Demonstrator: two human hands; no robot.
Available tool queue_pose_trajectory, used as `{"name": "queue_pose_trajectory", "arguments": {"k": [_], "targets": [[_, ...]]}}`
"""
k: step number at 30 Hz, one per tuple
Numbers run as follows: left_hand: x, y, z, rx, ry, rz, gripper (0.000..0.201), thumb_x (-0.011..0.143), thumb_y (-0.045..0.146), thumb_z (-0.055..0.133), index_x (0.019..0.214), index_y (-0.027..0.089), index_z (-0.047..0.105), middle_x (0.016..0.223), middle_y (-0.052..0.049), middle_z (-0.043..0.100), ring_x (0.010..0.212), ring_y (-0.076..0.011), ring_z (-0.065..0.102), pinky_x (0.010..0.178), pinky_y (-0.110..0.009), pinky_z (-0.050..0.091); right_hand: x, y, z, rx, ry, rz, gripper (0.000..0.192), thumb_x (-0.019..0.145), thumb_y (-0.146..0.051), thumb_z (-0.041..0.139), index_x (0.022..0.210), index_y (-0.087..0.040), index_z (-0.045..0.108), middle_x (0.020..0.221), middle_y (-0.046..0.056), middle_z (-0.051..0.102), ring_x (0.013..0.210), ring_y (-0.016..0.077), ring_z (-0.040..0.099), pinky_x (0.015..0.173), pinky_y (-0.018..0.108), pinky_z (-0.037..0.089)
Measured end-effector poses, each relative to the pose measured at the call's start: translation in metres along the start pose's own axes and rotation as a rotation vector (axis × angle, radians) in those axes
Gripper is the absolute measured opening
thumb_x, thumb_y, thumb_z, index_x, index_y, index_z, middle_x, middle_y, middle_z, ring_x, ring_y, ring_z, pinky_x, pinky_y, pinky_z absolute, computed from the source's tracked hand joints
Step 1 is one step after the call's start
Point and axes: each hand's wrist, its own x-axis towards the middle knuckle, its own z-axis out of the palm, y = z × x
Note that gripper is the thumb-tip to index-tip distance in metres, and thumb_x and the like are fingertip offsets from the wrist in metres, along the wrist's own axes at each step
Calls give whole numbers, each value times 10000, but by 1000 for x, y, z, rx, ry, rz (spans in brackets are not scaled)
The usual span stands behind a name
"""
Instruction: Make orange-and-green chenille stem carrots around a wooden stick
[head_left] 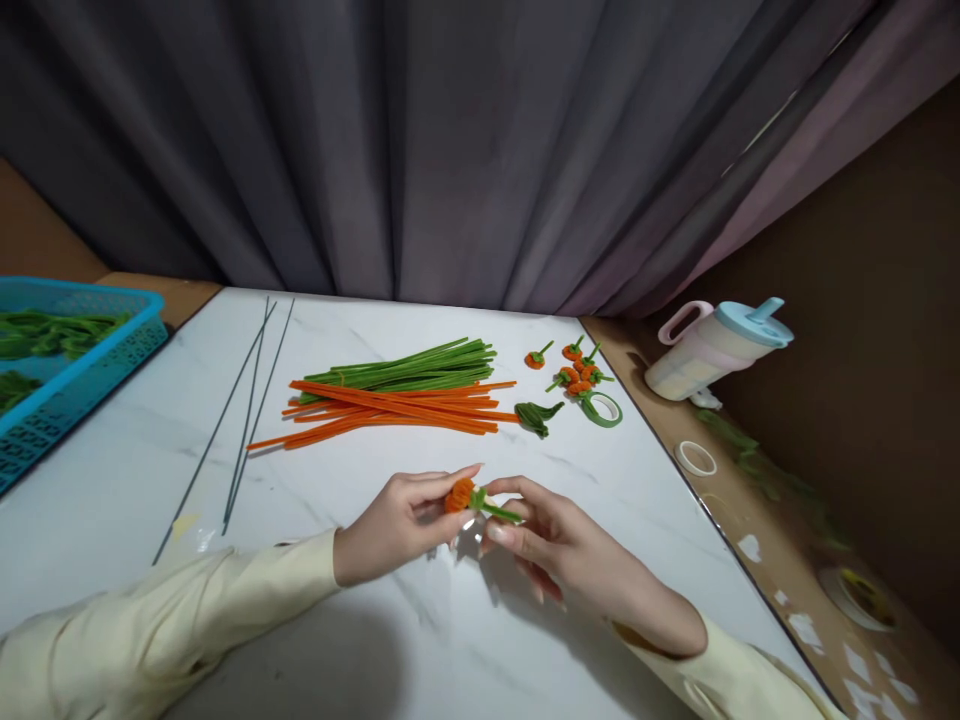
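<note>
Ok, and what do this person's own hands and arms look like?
Both arms wear long, pale cream sleeves of plain cloth, loosely creased. The left sleeve ends at the wrist; the right sleeve stops further up the forearm. The left hand and right hand are bare: no gloves, rings or bracelets show.

Two hands [405,525], one held orange piece [459,496], three wires [214,434], one tumbler [697,352], one basket [82,390]

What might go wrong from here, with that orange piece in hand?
The left hand pinches the ribbed orange piece, so too firm a grip might flatten it.
The right hand is at the green stem; a careless tug could loosen it.
The green tape roll sits close against smaller orange pieces; lifting it may disturb them.
</note>
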Motion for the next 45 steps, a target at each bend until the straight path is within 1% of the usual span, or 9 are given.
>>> {"name": "queue_pose_trajectory", "arguments": {"k": [4,7,10,19,29,35,38,42,45], "targets": [[0,3,-4,316,39,345,458,824,189,553,1275,116,524,913,-94,678,749,-132,612,698,-221,514,-4,-7,-3,-287,11,-160,276,948,-437,398,1014,-183,483,827,8,584,594,82,459,553,202,368],[-1,6,-3,383,24,468,483,835,155,531,1315,130,479,857,-85,676,733,-125,614,696,-209,512,-7,-11,3,-535,104,-220,296,987,-397,288,850,-189,448,745,-10,513,651,111,453,627,234,360],[-3,10,-1,392,13,482,483,836,150,523,1314,106,475,821,-84,666,720,-123,606,683,-200,507,-8,-11,11,-707,178,-251,311,995,-388,236,795,-202,384,694,-25,455,570,116,399,568,244,327],[-7,20,1,351,-9,399,463,825,152,518,1281,70,512,780,-80,653,707,-126,597,673,-198,506,-5,-7,19,-1091,255,-488,284,1006,-282,154,813,-207,348,690,-20,451,483,118,403,474,241,279],[-9,25,2,292,-34,371,473,827,145,501,1296,83,496,778,-82,641,637,-109,558,586,-189,495,-8,-4,18,-1057,224,-540,189,979,-190,250,809,-211,329,675,-28,433,483,114,356,482,237,276],[-9,23,3,309,-9,420,462,830,169,526,1280,65,512,790,-96,657,685,-134,587,655,-222,511,-9,-3,17,-1013,201,-511,186,967,-174,264,794,-212,321,655,-32,400,476,111,305,484,242,253],[-10,21,4,330,7,423,454,831,165,532,1272,55,518,782,-95,665,657,-125,592,645,-212,515,-10,-3,17,-966,186,-463,212,986,-233,258,786,-212,323,647,-33,401,480,110,301,490,243,253],[-10,22,5,280,-3,331,461,848,178,513,1305,130,492,799,-60,672,535,-76,561,559,-177,512,-11,-10,14,-807,150,-345,269,999,-341,236,785,-211,336,667,-24,454,506,111,349,502,237,278],[-10,23,5,232,-4,267,462,852,177,502,1313,151,484,675,-10,640,497,-68,549,534,-167,512,-12,-19,12,-684,111,-253,284,1003,-368,219,813,-209,359,709,-14,501,558,115,407,542,231,317]]}}
